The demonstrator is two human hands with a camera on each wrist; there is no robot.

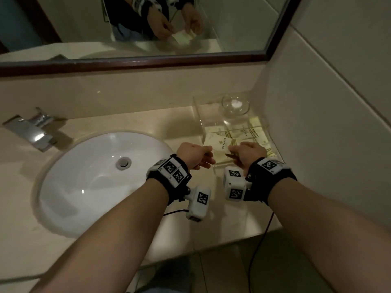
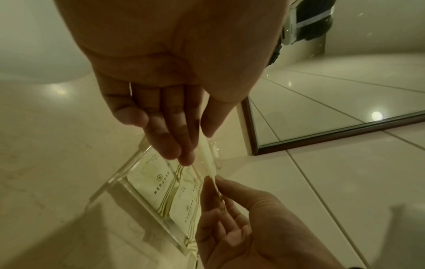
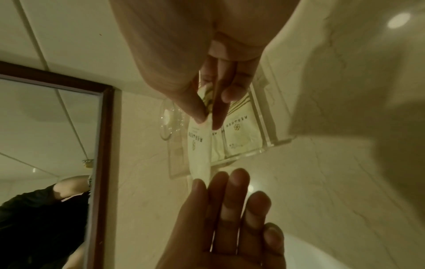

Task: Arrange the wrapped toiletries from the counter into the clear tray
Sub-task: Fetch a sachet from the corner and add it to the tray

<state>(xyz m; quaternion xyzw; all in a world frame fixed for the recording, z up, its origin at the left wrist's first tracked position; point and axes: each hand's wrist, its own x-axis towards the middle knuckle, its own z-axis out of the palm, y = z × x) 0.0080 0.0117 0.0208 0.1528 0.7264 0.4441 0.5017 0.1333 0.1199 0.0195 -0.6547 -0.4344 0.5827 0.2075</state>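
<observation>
A clear acrylic tray point(image 1: 197, 115) point(image 2: 128, 167) point(image 3: 264, 127) stands on the counter in the right-hand corner, with several pale yellow wrapped packets point(image 1: 243, 132) point(image 2: 158, 185) point(image 3: 239, 127) lying flat in it. Just above the tray's near end, both hands hold one more pale packet point(image 1: 221, 153) point(image 2: 205, 158) point(image 3: 198, 151) stretched between them. My left hand point(image 1: 208, 154) point(image 2: 198, 148) point(image 3: 207, 180) pinches its left end between thumb and nearly straight fingers. My right hand point(image 1: 231, 150) point(image 2: 212, 182) point(image 3: 207, 116) pinches the other end between thumb and fingers.
A small glass dish point(image 1: 234, 104) holding something white sits at the tray's far end. The white sink basin point(image 1: 95, 172) and chrome faucet point(image 1: 31, 132) lie to the left. A framed mirror point(image 1: 148, 28) hangs behind, and the tiled wall point(image 1: 338, 102) rises right beside the tray.
</observation>
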